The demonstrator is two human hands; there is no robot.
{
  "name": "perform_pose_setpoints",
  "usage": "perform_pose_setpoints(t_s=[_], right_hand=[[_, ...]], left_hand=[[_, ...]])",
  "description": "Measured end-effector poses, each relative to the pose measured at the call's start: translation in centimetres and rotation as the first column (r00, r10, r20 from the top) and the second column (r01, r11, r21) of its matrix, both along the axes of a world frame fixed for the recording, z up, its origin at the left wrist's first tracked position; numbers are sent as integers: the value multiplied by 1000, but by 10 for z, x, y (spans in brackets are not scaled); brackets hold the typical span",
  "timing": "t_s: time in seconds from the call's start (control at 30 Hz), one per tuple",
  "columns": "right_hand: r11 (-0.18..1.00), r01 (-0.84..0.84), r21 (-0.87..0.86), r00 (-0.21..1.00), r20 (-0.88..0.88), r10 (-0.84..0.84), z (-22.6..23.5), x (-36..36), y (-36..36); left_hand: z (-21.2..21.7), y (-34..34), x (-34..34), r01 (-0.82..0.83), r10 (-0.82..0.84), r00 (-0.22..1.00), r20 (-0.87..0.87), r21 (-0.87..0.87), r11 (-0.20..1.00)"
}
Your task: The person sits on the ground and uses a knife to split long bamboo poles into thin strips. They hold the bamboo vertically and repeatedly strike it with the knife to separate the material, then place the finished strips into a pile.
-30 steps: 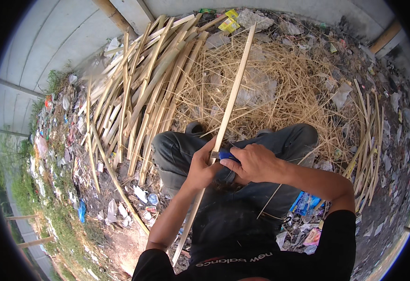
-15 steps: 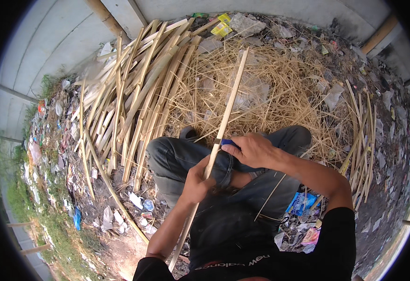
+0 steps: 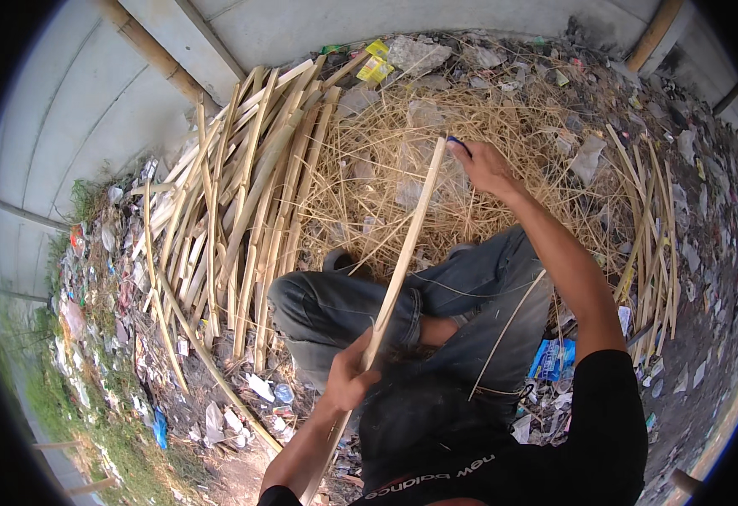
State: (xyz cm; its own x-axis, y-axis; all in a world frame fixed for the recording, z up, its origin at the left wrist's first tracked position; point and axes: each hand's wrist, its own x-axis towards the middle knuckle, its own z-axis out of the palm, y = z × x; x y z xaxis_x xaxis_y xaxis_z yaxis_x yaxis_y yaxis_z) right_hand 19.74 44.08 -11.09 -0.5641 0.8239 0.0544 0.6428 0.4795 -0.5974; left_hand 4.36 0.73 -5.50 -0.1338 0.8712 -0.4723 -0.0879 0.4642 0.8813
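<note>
Clenched around the near part of a long bamboo strip point(image 3: 402, 270) is the left hand point(image 3: 350, 379), fist wrapped snug, thumb side toward the body. Well out along the same strip sits the right hand point(image 3: 485, 167), arm stretched forward, closed on a small blue-handled tool point(image 3: 458, 145), probably a knife, right beside the strip's far tip; blade not visible, so contact with the bamboo cannot be told.

Runs from below the left fist, close by the body, up across the lap and the bent knee in grey trousers point(image 3: 335, 308), out to the tip over a heap of straw-like shavings point(image 3: 512, 135). Long axis lies near upright in the view, leaning slightly right at the far end, pointing away from the body.

Looks light and thin, stiff along its length yet likely springy sideways, so probably whippy if held only at one end. Judged best held as now: one fist low, near the body, the other far up, to keep it from flexing. Edges of split bamboo likely sharp and splintery; dry surface, little risk of slipping.

Beyond, to the left, a stack of split bamboo slats point(image 3: 242, 194) leans toward a pale wall point(image 3: 91, 110); scattered litter point(image 3: 124, 278) and grass further left; more slats point(image 3: 647, 219) to the right.
</note>
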Motion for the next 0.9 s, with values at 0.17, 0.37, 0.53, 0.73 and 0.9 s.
perform_pose_setpoints(t_s=[0.17,0.37,0.53,0.73,0.9], right_hand=[[848,528,51,848,-92,-523,-5,140,141],[961,197,-194,920,-303,-250,35,95,68],[978,-102,-184,955,-292,45,66,48,-41],[965,-188,-183,919,-381,107,92,13,-103],[972,-212,-98,892,-426,151,81,-2,-108]], left_hand=[[-60,-119,-5,-32,34,998,-50,34,999],[-36,-61,-15,-260,280,916,-286,106,960],[-13,0,-24,-271,321,805,-498,172,947],[-9,18,-9,-129,243,667,-704,213,969],[-16,17,8,-74,149,625,-766,132,988]])
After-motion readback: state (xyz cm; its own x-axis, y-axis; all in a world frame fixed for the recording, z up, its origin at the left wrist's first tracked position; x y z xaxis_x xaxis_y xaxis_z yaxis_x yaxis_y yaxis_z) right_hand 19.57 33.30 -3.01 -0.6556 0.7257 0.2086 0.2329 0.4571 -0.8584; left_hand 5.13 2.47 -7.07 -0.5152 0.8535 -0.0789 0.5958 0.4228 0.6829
